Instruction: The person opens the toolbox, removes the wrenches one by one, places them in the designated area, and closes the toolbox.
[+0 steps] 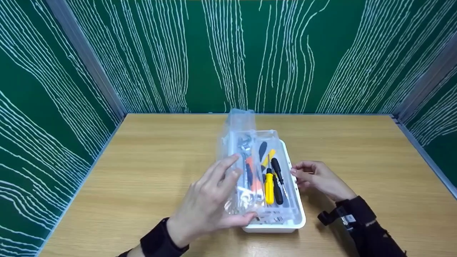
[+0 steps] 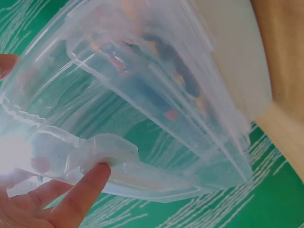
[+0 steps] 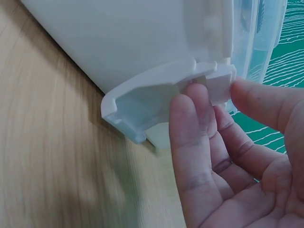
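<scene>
A white toolbox (image 1: pixel 298 217) with a clear inner tray lies lengthwise in front of me, its clear lid (image 2: pixel 118 123) swung up on the left side. My left hand (image 1: pixel 210 192) holds this lid, thumb near the front end, fingers spread along it; a fingertip presses by the lid's tab (image 2: pixel 107 149). At the box's right side my right hand (image 1: pixel 319 178) pinches a white latch (image 3: pixel 221 85) between thumb and fingers. A yellow screwdriver (image 1: pixel 269 189) and a black screwdriver (image 1: pixel 276 167) lie in the tray. Through the lid shows an orange-handled tool (image 1: pixel 255 176).
The box stands on a wooden table (image 1: pixel 160 150). Green panels (image 1: pixel 200 57) with white wavy lines rise behind and at both sides. Another dark handle (image 1: pixel 262 150) lies at the tray's far end.
</scene>
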Tool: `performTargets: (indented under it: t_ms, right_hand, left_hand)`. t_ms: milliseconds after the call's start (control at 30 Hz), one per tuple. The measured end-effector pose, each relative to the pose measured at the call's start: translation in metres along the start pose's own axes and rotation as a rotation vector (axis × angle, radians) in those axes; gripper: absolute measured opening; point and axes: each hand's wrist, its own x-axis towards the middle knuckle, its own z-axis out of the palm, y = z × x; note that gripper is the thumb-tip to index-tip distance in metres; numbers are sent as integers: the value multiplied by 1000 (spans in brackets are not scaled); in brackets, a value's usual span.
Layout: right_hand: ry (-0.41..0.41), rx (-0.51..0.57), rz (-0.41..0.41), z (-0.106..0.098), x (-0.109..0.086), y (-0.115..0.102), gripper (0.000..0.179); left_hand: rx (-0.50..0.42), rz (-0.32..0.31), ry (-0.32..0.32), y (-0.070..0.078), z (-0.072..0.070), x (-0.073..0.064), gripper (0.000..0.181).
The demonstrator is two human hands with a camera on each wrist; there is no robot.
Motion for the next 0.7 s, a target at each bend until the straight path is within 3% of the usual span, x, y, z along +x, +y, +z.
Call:
performTargets:
  t_ms: [167, 367, 700]
  right_hand:
    - [3, 4, 1, 0, 0, 0, 42]
    - [17, -19, 5, 0, 1, 0, 41]
    - [15, -37, 23, 0, 2, 0, 45]
  left_hand:
    - [-17, -58, 15, -5, -5, -9, 90]
    - [-5, -85, 54, -10, -8, -16, 90]
    - [-33, -160, 68, -17, -12, -29, 92]
